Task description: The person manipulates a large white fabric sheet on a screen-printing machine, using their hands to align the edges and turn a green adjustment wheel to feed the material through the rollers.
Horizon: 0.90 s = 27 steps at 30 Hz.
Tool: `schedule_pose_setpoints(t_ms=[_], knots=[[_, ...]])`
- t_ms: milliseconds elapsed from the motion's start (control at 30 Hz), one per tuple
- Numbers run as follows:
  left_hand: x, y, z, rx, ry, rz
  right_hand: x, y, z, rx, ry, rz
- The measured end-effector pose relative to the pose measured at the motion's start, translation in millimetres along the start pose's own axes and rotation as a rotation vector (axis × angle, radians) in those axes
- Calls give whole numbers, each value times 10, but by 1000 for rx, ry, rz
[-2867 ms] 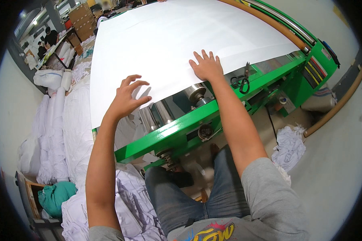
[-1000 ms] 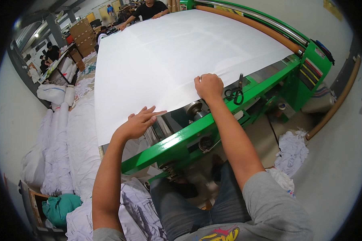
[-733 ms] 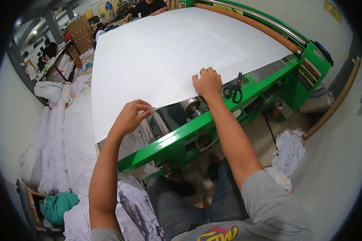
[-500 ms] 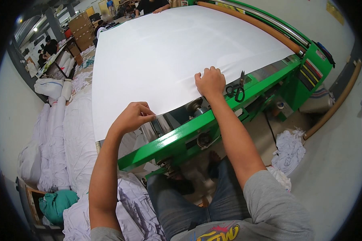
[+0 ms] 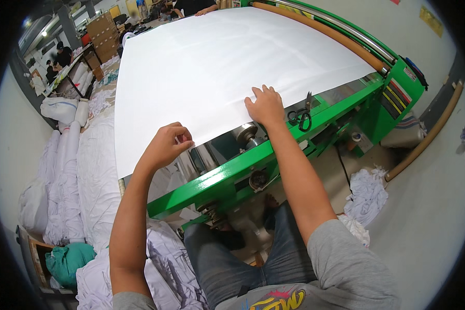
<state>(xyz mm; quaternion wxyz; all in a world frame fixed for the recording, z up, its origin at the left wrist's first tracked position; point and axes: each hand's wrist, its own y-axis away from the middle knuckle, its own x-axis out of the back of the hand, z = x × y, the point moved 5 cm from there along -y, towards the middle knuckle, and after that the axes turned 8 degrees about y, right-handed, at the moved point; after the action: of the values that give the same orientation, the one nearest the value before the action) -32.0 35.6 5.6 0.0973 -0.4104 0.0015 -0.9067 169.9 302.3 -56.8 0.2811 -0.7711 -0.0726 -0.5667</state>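
A wide white sheet, paper or cloth, lies across the green machine. At its near edge, my left hand is closed, with curled fingers and the thumb at the sheet's margin. My right hand rests on the sheet further right, fingers spread and slightly bent. Black-handled scissors lie on the machine's frame just right of that wrist, blades pointing away. Below the sheet's edge, between my hands, metal rollers and a round metal fitting show.
A brown tube spans the machine's far right side. White cloth rolls and heaps of fabric line the left. Bundled white cloth sits on the floor at right. Another person's hand touches the sheet's far edge.
My right hand's fingers have spread out from a more bunched pose. My left fingertips have drawn back slightly along the near edge. The view has shifted a little.
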Motion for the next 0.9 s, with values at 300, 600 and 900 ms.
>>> schedule_pose_setpoints(t_ms=[300,600,900], knots=[[-21,30,52,-28,-143,25,-29,-47,30,-19,-12,49],[-79,-7,-81,-72,-69,26,34,-45,40,-45,-60,82],[-109,-23,-49,-10,-124,-52,196,-22,35,-40,-178,245]])
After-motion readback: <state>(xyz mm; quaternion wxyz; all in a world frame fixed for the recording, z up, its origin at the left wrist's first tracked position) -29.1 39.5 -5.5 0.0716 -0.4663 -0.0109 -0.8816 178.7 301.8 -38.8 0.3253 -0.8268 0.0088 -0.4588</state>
